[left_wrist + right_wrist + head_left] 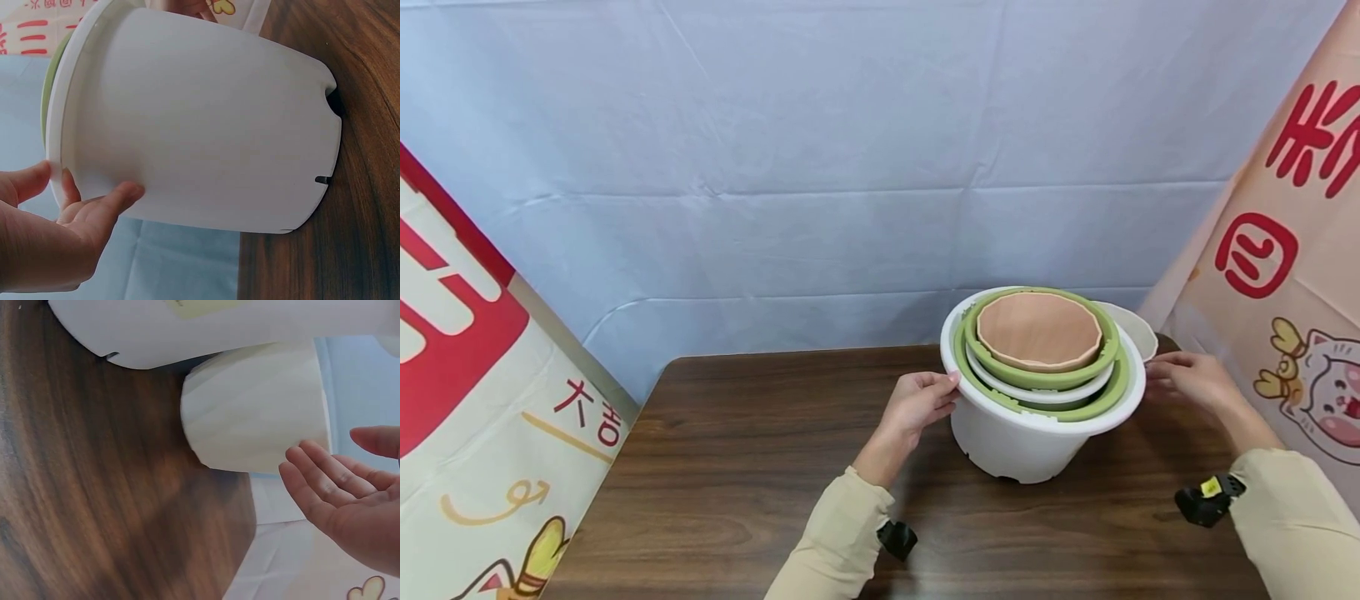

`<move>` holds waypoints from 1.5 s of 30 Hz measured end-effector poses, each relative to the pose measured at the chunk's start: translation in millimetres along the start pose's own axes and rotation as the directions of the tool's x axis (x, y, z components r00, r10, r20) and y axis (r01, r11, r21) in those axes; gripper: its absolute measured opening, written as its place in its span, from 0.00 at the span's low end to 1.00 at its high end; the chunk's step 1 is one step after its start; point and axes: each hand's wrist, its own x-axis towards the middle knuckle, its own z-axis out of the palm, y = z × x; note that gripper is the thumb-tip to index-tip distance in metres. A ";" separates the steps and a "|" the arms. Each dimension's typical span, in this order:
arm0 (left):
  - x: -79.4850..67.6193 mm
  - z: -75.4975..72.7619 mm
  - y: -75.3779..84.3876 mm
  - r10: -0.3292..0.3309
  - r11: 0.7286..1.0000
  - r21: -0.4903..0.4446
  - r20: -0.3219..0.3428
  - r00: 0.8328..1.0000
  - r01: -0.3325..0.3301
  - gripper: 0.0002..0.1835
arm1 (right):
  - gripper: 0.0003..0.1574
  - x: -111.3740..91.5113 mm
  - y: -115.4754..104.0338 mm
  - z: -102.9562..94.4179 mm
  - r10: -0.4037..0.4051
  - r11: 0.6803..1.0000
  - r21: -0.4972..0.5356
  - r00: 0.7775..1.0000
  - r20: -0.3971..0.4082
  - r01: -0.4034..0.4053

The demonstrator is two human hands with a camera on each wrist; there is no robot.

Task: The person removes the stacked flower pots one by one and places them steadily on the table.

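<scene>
1. Big white pot (1015, 446): right of ctr, head view, upright on dk brown table (760, 467); wide rim, smooth tapered wall, notched base.
2. Nested inside: lower green pot (1078, 412), mid white pot (1071, 397), upper green pot (1052, 381), tan pot (1037, 329) w/ scalloped rim on top.
3. L hand (917, 408) pinches big pot's rim.
4. R hand (1195, 383) open, fingers extended nr small white pot (1131, 332); contact unclear.
</scene>
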 end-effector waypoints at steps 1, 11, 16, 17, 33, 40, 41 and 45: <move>-0.1 -0.1 0.1 0.000 1.000 0.000 0.000 1.000 0.000 0.11 | 0.30 -0.6 -0.9 -1.5 -0.004 1.000 0.004 1.000 0.006 0.004; -1.9 0.8 1.1 -0.003 1.000 -0.005 -0.003 1.000 0.003 0.11 | 0.24 -8.7 -23.3 -12.0 -0.058 0.995 0.085 0.998 -0.001 0.058; -2.7 1.0 0.7 -0.002 1.000 -0.001 -0.006 1.000 0.002 0.11 | 0.19 -15.2 -42.4 -14.2 -0.064 0.994 0.089 0.998 -0.003 0.064; -2.8 1.0 0.6 -0.001 1.000 0.000 -0.006 1.000 0.001 0.12 | 0.21 -16.5 -46.3 -14.5 -0.066 0.996 0.066 0.998 -0.009 0.066; -2.4 0.8 0.6 0.004 1.000 0.003 -0.010 1.000 -0.004 0.11 | 0.11 -29.8 -96.4 -13.1 -0.232 0.971 -0.074 0.972 -0.043 0.229; -1.1 0.7 -0.3 0.013 1.000 0.005 -0.002 1.000 -0.013 0.10 | 0.08 -32.0 -109.4 -12.3 -0.255 0.966 -0.041 0.967 -0.024 0.254; -1.0 0.6 -0.5 0.013 1.000 0.006 -0.001 1.000 -0.013 0.10 | 0.07 -32.0 -110.7 -11.9 -0.256 0.966 -0.044 0.966 -0.022 0.255; -0.5 0.6 -1.0 0.013 1.000 0.002 -0.001 1.000 -0.013 0.10 | 0.10 -31.7 -116.3 -9.5 -0.252 0.965 -0.081 0.967 -0.022 0.250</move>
